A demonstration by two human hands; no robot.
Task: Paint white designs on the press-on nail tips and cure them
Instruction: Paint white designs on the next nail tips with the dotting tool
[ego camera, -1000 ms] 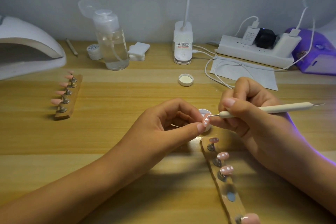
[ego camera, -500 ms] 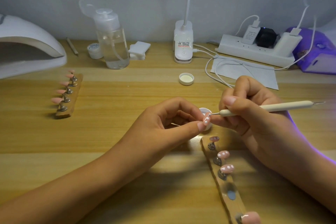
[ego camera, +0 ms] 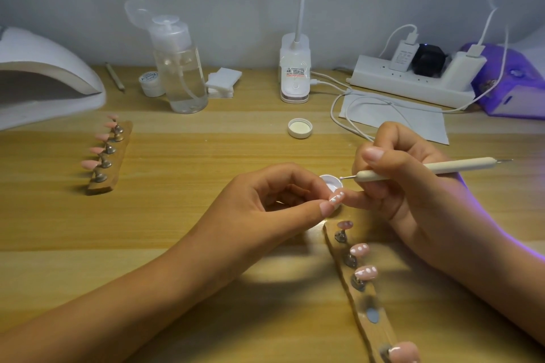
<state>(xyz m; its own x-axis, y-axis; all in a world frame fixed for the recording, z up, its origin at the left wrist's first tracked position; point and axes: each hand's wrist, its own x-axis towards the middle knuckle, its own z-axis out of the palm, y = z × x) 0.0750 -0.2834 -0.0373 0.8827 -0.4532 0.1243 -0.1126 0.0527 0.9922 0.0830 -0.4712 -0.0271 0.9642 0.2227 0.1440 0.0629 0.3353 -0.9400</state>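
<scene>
A person works at a wooden bench point(ego camera: 177, 215). The left hand point(ego camera: 265, 206) pinches a pink nail tip point(ego camera: 337, 198), marked with white dots, between thumb and forefinger. The right hand point(ego camera: 407, 186) grips a cream dotting tool point(ego camera: 442, 168). Its metal point sits just above the pinched tip, at the rim of a small white pot point(ego camera: 330, 181) behind the left fingers point(ego camera: 303, 180). Just below the fingers, a wooden holder strip point(ego camera: 374, 330) carries more dotted tips.

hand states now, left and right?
Left hand: pinches a pink nail tip with white dots.
Right hand: grips the dotting tool, its point apart from the nail tip.
</scene>
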